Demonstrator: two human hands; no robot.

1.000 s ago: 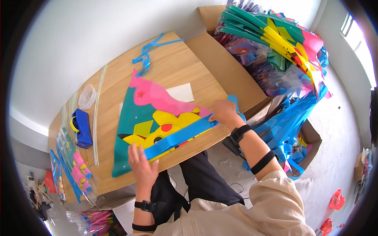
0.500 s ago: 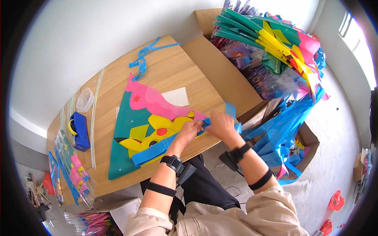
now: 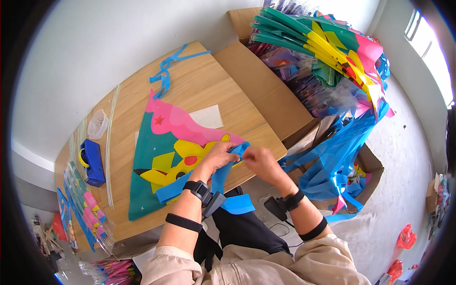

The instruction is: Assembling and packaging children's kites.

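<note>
We've got our L hand (image 3: pixel 221 156) over the RH corner of the printed sheet (image 3: pixel 148 197), a triangular teal, pink & yellow pc lying flat on the worktop (image 3: pixel 230 90), close to the edge nearest us. L grip is closed, thumb & fingertips pinching the blue strip (image 3: pixel 218 179) where it bunches at that corner. One length of the strip runs along the sheet's near edge, partly under our L forearm; another drops from our fingers over the worktop edge, its end hanging above our legs. Our R hand (image 3: pixel 261 164) is just beside, fingers curled in, a bit blurred; can't tell if the R grip has any of the strip.

White paper (image 3: pixel 207 117) lies just beyond the sheet's pink edge. Knotted blue ribbon (image 3: pixel 164 76) is at the far end, nr the sheet's tip. On the L: thin rods (image 3: pixel 109 156), clear tub (image 3: pixel 98 124), blue tape dispenser (image 3: pixel 95 164) & a clear-wrapped pack (image 3: pixel 88 204). To the R, a cardboard box (image 3: pixel 266 88) w/ folded sheets (image 3: pixel 327 47) piled on top, & blue strips (image 3: pixel 332 161) trailing down.
</note>
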